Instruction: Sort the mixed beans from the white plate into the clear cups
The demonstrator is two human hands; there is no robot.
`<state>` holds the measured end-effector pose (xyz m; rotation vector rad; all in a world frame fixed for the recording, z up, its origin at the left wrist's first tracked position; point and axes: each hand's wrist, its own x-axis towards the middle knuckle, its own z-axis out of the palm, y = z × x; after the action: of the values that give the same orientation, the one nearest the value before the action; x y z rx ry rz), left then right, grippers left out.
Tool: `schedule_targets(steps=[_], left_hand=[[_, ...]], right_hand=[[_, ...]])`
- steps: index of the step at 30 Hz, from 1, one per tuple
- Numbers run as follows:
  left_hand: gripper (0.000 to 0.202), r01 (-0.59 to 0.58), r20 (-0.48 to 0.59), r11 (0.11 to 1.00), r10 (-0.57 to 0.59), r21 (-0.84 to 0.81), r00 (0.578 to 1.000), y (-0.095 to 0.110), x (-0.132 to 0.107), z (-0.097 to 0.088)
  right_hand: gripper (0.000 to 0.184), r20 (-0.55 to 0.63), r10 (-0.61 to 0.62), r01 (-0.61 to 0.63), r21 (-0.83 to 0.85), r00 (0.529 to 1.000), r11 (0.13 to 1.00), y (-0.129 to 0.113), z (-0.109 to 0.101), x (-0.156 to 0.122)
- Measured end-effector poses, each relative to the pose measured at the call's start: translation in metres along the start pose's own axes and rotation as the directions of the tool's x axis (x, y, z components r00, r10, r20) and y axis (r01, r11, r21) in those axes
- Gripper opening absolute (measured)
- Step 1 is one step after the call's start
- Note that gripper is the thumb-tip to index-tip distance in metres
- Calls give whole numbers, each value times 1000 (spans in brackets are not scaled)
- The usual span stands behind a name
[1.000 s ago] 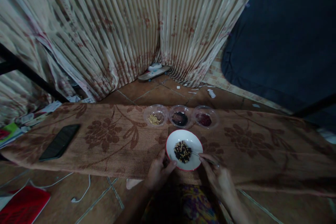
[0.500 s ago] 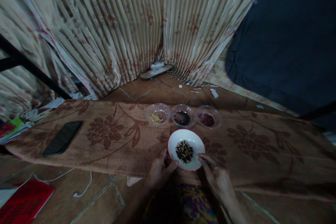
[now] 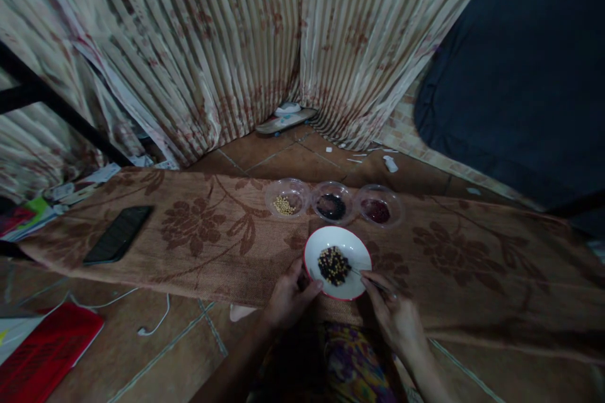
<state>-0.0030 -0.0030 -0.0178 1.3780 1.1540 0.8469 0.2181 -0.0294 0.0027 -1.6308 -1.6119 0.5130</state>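
A white bowl (image 3: 352,249) with a red rim sits on a brown flowered cloth (image 3: 198,245) and holds a heap of mixed dark and pale beans (image 3: 333,265). My left hand (image 3: 289,299) grips the bowl's near left rim, fingers curled. My right hand (image 3: 393,315) pinches thin metal tweezers (image 3: 366,277) whose tips reach into the bowl beside the heap. Behind the bowl stand three clear cups: one with pale beans (image 3: 285,198), one with black beans (image 3: 331,203), one with red beans (image 3: 378,206).
A black phone (image 3: 118,243) lies on the cloth at the left. Striped curtains (image 3: 236,44) hang behind, with a sandal (image 3: 286,119) on the tiled floor. A white cable (image 3: 155,324) and a red book (image 3: 45,356) lie at lower left.
The view has drifted so the scene sits slightly up and right. My hands, the bowl and the tweezers keep about the same pose.
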Motion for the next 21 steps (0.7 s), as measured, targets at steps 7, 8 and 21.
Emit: schedule_targets(steps=[7, 8, 21], left_hand=[[43, -14, -4, 999, 14, 44, 1000, -2, -1, 0], [44, -23, -1, 999, 23, 33, 1000, -2, -1, 1], [43, -34, 1, 997, 34, 70, 999, 1, -1, -1]], right_hand=[[31, 23, 9, -8, -31, 1000, 999, 2, -2, -6], [31, 23, 19, -18, -37, 1000, 999, 3, -2, -7], [33, -36, 117, -116, 24, 992, 993, -3, -9, -8]])
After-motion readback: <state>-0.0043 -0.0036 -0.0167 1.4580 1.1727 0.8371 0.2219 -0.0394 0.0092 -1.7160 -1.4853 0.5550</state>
